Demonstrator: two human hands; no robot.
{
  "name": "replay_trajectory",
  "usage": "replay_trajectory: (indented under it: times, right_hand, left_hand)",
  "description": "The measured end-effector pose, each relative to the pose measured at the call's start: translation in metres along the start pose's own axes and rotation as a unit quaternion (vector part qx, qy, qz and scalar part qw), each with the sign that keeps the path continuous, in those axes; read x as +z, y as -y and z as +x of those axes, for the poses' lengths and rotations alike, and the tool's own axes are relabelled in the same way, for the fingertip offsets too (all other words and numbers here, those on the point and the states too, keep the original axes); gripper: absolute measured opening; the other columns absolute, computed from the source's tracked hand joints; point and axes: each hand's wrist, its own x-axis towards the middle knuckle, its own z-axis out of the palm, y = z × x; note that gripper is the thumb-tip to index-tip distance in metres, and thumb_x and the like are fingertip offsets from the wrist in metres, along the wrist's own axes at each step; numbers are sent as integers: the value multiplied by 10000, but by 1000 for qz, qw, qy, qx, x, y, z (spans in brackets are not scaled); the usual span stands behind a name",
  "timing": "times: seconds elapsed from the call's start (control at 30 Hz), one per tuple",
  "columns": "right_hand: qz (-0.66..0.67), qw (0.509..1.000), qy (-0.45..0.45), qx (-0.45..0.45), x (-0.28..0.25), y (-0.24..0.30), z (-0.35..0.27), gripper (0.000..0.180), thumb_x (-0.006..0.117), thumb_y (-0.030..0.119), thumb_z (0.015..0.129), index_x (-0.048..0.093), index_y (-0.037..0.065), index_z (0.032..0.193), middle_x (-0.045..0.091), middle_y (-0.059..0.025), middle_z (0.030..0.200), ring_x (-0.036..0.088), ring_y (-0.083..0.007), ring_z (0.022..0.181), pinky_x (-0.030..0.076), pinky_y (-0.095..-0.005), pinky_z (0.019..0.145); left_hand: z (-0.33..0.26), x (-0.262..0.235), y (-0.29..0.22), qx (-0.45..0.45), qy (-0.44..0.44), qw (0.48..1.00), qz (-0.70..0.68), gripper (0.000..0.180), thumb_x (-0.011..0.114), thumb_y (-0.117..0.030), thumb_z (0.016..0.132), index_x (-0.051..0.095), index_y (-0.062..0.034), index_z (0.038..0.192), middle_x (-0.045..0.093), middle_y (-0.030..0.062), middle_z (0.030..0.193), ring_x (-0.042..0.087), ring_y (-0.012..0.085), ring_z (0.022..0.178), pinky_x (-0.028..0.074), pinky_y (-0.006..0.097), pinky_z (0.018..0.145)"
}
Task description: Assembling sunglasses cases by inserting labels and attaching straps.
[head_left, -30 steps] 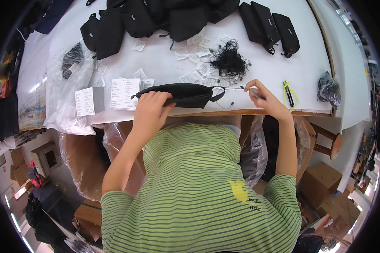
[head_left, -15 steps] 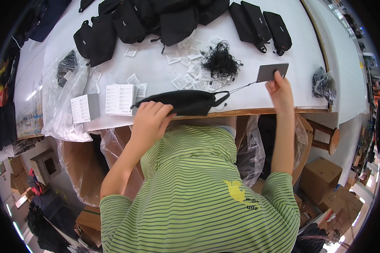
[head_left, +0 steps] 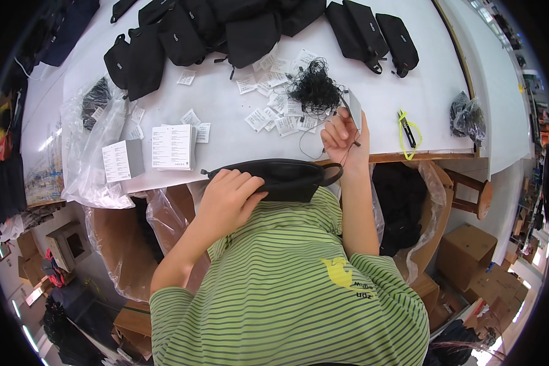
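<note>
My left hand (head_left: pixel 230 201) is closed on one end of a black zip pouch (head_left: pixel 290 192), just in front of the table's near edge. The pouch's mouth gapes, showing its dark inside, and a loop handle sticks out at its right end. Higher up on the right, my right hand (head_left: pixel 346 135) pinches a grey hang tag (head_left: pixel 352 110), tilted so it looks narrow. Thin black cord hangs from this hand down by the loop; whether it passes through the loop I cannot tell. A tangle of black cords (head_left: pixel 314 90) lies just beyond the right hand.
White paper labels (head_left: pixel 267 117) are scattered near the tangle. Two card stacks (head_left: pixel 172 147) stand left, beside a clear plastic bag (head_left: pixel 79 165). Several black pouches (head_left: pixel 253 41) line the far side. Thread snips (head_left: pixel 407 131) with yellow cord lie right. Plastic-lined cartons (head_left: pixel 119 244) stand below the table.
My right hand has drawn leftward with the tag, which has turned nearly edge-on. The pouch has come closer to my body, its mouth now showing. Thread snips have come into sight on the right.
</note>
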Motion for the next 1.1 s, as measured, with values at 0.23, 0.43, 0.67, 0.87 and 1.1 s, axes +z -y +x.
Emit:
replay_trajectory:
  times: [0.23,0.43,0.67,0.87,1.1]
  right_hand:
    - [-21,998,-63,-2,14,11,-16,361,475,373,943,458,101,708,306,3,542,272,-96,476,228,-256,436]
    - [-141,983,-83,-85,20,0,-8,315,465,342,968,479,97,771,332,28,545,248,-72,444,201,-233,417]
    - [-413,852,-203,-251,-1,2,7,375,580,372,932,563,71,711,491,55,612,361,-14,513,244,-199,444]
    - [-591,772,-80,-220,11,10,-15,393,713,250,846,524,28,581,358,84,541,265,-21,540,204,-248,463]
    - [-845,490,178,-117,69,-6,-51,295,747,234,778,617,11,636,299,-32,455,277,-46,449,247,-273,415]
  left_hand:
    - [-2,-3,3,-16,-11,1000,16,175,709,-118,762,594,-48,874,556,51,732,513,236,673,400,342,663]
    - [-3,0,0,-11,-10,1000,10,172,711,-124,764,598,-49,871,555,51,730,514,232,672,403,342,664]
    - [-5,0,-3,-1,-6,1000,16,176,711,-120,755,597,-47,868,547,44,725,514,226,667,404,340,663]
    - [0,-5,-2,-5,17,999,48,190,717,-113,725,607,-55,868,566,56,847,540,245,787,417,362,754]
    - [8,-5,-16,19,15,998,53,222,745,-138,684,628,-88,867,415,180,1377,482,330,1184,354,461,1015]
